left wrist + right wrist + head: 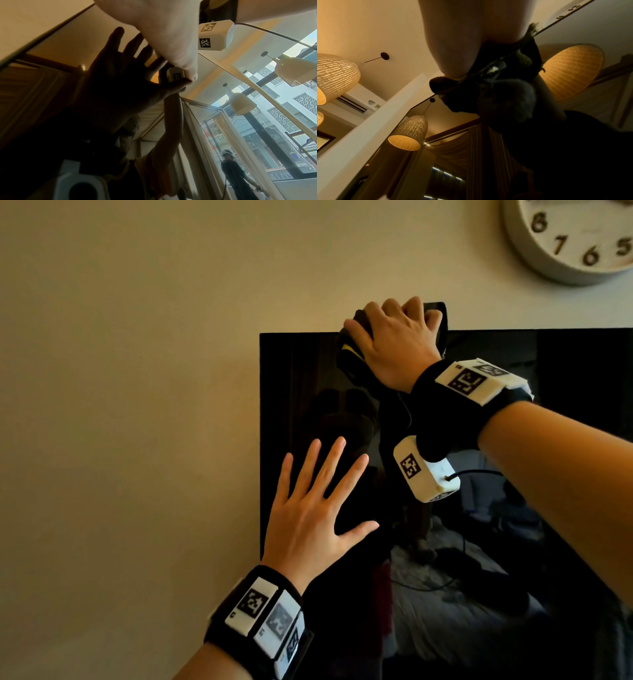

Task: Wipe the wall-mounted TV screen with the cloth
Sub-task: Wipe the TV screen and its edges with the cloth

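The black wall-mounted TV screen fills the right half of the head view, its top left corner just left of my hands. My right hand is at the screen's top edge, fingers curled over a dark cloth with a yellow patch, holding it against the glass. In the right wrist view the cloth bunches under my palm along that edge. My left hand lies flat on the screen near its left edge, fingers spread and straight, holding nothing. The left wrist view shows its dark mirror image in the glass.
A round white wall clock hangs above the TV at the upper right. Bare beige wall lies left of the screen. Woven pendant lamps and an air conditioner are up near the ceiling.
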`<action>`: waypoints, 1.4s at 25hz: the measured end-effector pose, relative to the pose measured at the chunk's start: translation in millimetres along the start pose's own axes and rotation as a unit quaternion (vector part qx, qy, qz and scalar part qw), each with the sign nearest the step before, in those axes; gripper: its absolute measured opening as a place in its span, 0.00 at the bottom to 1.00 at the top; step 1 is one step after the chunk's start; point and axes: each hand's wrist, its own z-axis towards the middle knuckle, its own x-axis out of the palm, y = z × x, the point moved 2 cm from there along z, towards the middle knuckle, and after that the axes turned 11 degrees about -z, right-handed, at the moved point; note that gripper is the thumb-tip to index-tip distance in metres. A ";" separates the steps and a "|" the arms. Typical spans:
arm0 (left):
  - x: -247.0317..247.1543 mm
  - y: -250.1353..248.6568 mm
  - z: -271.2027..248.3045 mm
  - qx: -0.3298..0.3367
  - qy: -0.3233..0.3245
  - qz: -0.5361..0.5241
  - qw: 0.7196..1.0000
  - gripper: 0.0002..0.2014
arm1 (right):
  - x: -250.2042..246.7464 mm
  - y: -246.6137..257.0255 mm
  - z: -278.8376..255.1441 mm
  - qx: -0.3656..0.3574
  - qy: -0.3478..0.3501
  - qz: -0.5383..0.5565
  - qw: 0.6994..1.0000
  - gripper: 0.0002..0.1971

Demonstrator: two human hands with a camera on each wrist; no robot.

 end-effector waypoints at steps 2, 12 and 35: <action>-7.1 14.4 -3.5 -0.028 -0.035 -0.024 0.999 0.38 | 0.2 11.6 2.9 -0.003 0.000 0.002 1.000 0.25; -12.5 52.1 -19.6 -0.249 -0.119 -0.472 0.837 0.27 | 3.2 72.6 14.8 -0.022 -0.009 -0.003 1.000 0.24; 6.1 41.0 -85.5 -0.274 -0.135 -0.584 0.752 0.24 | 49.2 114.2 -63.6 -0.097 -0.130 0.030 0.986 0.24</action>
